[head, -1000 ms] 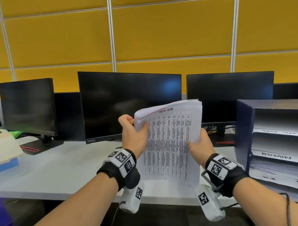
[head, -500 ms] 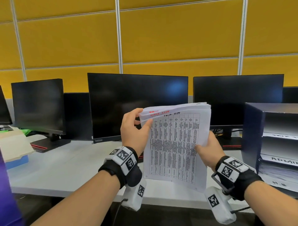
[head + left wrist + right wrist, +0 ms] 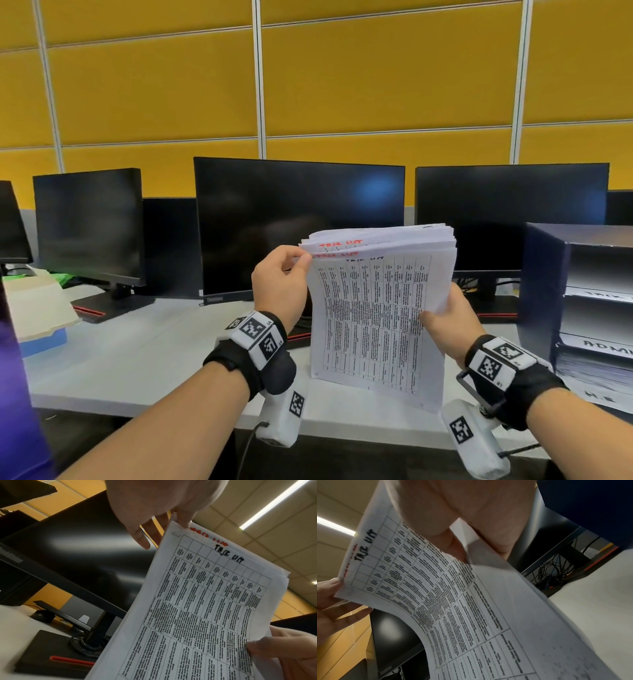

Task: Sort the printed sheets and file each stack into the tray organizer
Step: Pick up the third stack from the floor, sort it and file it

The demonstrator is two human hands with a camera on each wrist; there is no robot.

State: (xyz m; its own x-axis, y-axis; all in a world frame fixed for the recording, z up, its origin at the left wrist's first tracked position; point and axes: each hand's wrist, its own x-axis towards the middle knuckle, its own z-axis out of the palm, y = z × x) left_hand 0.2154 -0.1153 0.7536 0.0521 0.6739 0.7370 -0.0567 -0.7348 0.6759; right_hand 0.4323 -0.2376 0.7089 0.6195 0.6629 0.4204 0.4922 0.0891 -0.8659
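A thick stack of printed sheets [image 3: 376, 318] with table text and a handwritten "TASK LIST" heading is held upright above the desk edge. My right hand [image 3: 445, 318] grips the stack's right edge, thumb on the front page [image 3: 450, 545]. My left hand [image 3: 279, 284] pinches the top left corner of the front sheet [image 3: 181, 524], peeling it toward me so red headings on the sheets behind show. The dark blue tray organizer [image 3: 544, 284] stands at the right with labelled shelves, one reading "ADMIN"; papers lie in its lower shelves.
Three black monitors [image 3: 298, 226] line the back of the white desk [image 3: 137, 359] before a yellow partition wall. A cream and blue box [image 3: 37, 318] sits at the desk's left end. Cables hang behind the right monitor's stand.
The left hand has shifted from gripping the stack's upper left edge to pinching the front sheet's corner, fanning the top sheets apart. The head view has drifted left.
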